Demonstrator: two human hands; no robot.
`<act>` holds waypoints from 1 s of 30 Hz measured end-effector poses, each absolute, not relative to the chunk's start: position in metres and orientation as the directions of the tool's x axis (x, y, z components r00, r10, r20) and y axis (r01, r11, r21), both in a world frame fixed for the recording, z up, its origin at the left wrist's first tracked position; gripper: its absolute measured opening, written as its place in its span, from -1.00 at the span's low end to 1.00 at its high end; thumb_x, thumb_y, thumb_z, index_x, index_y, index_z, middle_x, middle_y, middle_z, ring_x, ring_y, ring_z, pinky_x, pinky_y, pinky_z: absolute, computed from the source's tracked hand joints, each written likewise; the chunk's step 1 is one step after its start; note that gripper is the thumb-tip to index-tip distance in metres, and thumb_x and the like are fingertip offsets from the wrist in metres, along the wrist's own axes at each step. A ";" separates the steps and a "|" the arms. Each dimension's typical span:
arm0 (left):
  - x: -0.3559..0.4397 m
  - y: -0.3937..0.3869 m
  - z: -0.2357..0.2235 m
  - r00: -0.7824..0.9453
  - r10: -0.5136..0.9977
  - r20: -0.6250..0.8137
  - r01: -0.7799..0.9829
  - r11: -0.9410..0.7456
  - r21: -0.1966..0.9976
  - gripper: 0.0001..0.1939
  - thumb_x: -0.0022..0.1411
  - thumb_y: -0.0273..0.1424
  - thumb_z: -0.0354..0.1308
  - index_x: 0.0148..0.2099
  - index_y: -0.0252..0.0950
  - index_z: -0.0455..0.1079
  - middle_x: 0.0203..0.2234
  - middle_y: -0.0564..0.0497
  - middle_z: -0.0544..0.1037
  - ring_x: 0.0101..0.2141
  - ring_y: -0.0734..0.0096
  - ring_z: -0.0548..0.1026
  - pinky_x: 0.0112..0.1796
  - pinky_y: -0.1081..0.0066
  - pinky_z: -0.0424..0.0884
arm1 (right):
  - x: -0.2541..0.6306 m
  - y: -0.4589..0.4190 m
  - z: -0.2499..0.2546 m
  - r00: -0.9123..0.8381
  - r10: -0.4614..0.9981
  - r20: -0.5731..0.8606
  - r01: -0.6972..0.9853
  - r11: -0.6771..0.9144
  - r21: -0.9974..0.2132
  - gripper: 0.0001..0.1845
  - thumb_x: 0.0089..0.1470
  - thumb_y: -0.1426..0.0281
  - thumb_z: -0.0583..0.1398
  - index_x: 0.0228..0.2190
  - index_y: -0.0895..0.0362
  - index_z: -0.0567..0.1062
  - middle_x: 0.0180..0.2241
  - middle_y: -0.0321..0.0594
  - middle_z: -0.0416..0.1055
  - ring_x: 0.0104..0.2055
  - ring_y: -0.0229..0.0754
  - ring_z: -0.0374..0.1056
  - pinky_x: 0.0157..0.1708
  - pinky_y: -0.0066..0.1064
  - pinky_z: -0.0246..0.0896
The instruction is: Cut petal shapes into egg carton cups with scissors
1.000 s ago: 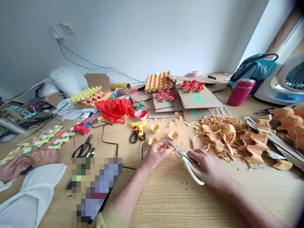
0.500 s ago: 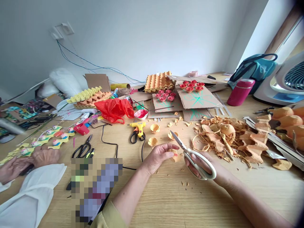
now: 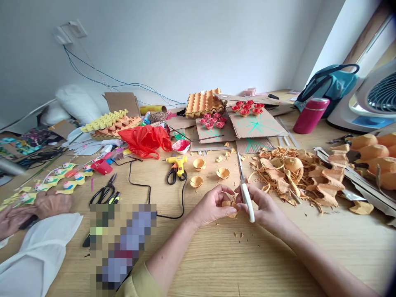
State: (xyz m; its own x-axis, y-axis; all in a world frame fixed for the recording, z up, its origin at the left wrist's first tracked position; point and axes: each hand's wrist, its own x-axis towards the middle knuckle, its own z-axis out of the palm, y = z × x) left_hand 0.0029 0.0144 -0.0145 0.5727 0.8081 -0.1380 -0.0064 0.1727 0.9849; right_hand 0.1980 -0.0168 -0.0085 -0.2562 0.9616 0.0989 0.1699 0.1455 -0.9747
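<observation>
My left hand pinches a small orange egg-carton cup, mostly covered by the fingers. Close beside it, my right hand grips white-handled scissors, blades pointing away from me. The right fingertips reach to the cup's edge; whether they press on it I cannot tell. Beyond my hands stand three cut cups with petal-like rims: one just ahead, another nearer the left, and a third behind that. Tiny orange scraps lie on the wood in front of me.
Heaped carton offcuts lie to the right. A yellow glue gun with a cord and black-handled shears sit left. Red paper flowers rest on cardboard behind. A pink bottle stands back right. Another person's hands work at far left.
The scissors have come away from the cup and swung to point forward in my right hand. My right hand has moved in toward the left one. The view has shifted slightly.
</observation>
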 end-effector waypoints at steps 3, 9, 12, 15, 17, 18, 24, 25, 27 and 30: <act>0.003 0.013 -0.015 0.585 0.804 -0.106 -0.038 0.157 0.987 -0.44 -0.04 -0.38 0.41 0.00 -0.24 0.29 -0.47 0.18 0.30 -0.44 0.58 0.34 -0.36 0.49 0.26 | 0.196 -0.017 -0.011 -0.240 0.966 0.092 0.173 0.136 -0.975 -0.73 0.03 0.21 0.31 -0.30 0.09 0.42 -0.37 -0.28 0.40 -0.28 -0.14 0.34 -0.24 -0.31 0.28; 0.009 0.007 -0.009 0.562 0.826 -0.051 -0.110 0.135 0.985 -0.25 -0.07 -0.55 0.38 0.16 -0.15 0.21 -0.30 0.11 0.38 -0.22 0.45 0.43 -0.08 0.35 0.33 | 0.197 -0.014 -0.017 -0.181 0.978 0.105 -0.001 0.106 -0.994 -0.60 0.02 0.19 0.33 -0.16 0.05 0.35 -0.32 -0.27 0.38 -0.30 -0.16 0.35 -0.29 -0.33 0.29; 0.010 0.008 -0.009 0.541 0.839 -0.053 -0.195 0.187 0.963 -0.31 -0.03 -0.48 0.38 0.14 -0.17 0.22 -0.30 0.08 0.44 -0.25 0.45 0.45 -0.14 0.40 0.33 | 0.197 -0.014 -0.018 -0.151 0.981 0.120 -0.021 0.118 -0.993 -0.58 0.02 0.14 0.33 -0.18 0.04 0.34 -0.34 -0.29 0.36 -0.30 -0.15 0.35 -0.29 -0.32 0.31; 0.009 0.011 -0.009 0.536 0.842 -0.062 -0.266 0.237 0.934 -0.35 0.04 -0.37 0.37 0.16 -0.19 0.23 -0.22 -0.01 0.52 -0.24 0.40 0.48 -0.19 0.40 0.32 | 0.195 -0.015 -0.019 -0.123 0.982 0.144 0.008 0.146 -0.989 -0.60 0.04 0.09 0.30 -0.20 0.04 0.34 -0.32 -0.28 0.36 -0.27 -0.14 0.35 -0.26 -0.31 0.32; 0.008 0.011 -0.010 0.526 0.847 -0.075 -0.304 0.269 0.914 -0.33 0.03 -0.35 0.39 0.17 -0.19 0.23 -0.21 -0.04 0.55 -0.23 0.36 0.50 -0.19 0.39 0.32 | 0.194 -0.016 -0.020 -0.116 0.978 0.172 0.056 0.180 -0.982 -0.61 0.06 0.08 0.28 -0.21 0.04 0.33 -0.27 -0.24 0.36 -0.23 -0.13 0.35 -0.24 -0.31 0.32; 0.009 0.011 -0.010 0.521 0.850 -0.078 -0.323 0.281 0.904 -0.30 0.00 -0.36 0.40 0.17 -0.19 0.24 -0.21 -0.04 0.55 -0.21 0.35 0.50 -0.16 0.38 0.32 | 0.193 -0.016 -0.021 -0.118 0.975 0.189 0.082 0.199 -0.976 -0.62 0.07 0.08 0.27 -0.21 0.04 0.33 -0.26 -0.23 0.36 -0.22 -0.12 0.34 -0.23 -0.31 0.32; 0.017 0.005 -0.017 0.448 0.890 -0.079 -0.396 0.277 0.876 -0.32 -0.05 -0.40 0.44 0.13 -0.21 0.30 -0.19 -0.01 0.56 -0.16 0.37 0.51 -0.03 0.34 0.30 | 0.188 -0.021 -0.020 -0.127 0.963 0.237 0.157 0.256 -0.954 -0.68 0.08 0.18 0.28 -0.23 0.04 0.32 -0.26 -0.24 0.35 -0.20 -0.12 0.32 -0.14 -0.28 0.29; 0.018 0.005 -0.017 0.434 0.897 -0.079 -0.404 0.272 0.873 -0.33 -0.04 -0.40 0.44 0.12 -0.21 0.30 -0.21 0.01 0.56 -0.18 0.38 0.51 -0.05 0.35 0.31 | 0.187 -0.022 -0.019 -0.129 0.961 0.245 0.161 0.264 -0.951 -0.69 0.08 0.19 0.28 -0.23 0.04 0.32 -0.26 -0.24 0.36 -0.20 -0.12 0.32 -0.14 -0.28 0.29; 0.017 0.005 -0.016 0.399 0.914 -0.071 -0.426 0.253 0.869 -0.34 -0.04 -0.40 0.43 0.11 -0.22 0.30 -0.23 0.02 0.55 -0.19 0.39 0.50 -0.08 0.37 0.32 | 0.188 -0.023 -0.015 -0.136 0.957 0.255 0.186 0.278 -0.943 -0.72 0.09 0.20 0.27 -0.25 0.04 0.32 -0.28 -0.25 0.36 -0.21 -0.12 0.31 -0.16 -0.29 0.28; 0.015 0.008 -0.013 0.320 0.945 -0.065 -0.461 0.215 0.861 -0.35 -0.06 -0.43 0.44 0.10 -0.23 0.32 -0.22 0.02 0.53 -0.21 0.42 0.47 -0.12 0.41 0.33 | 0.193 -0.023 -0.009 -0.162 0.958 0.236 0.264 0.272 -0.925 -0.79 0.15 0.20 0.19 -0.33 0.06 0.35 -0.34 -0.27 0.35 -0.25 -0.13 0.29 -0.23 -0.33 0.25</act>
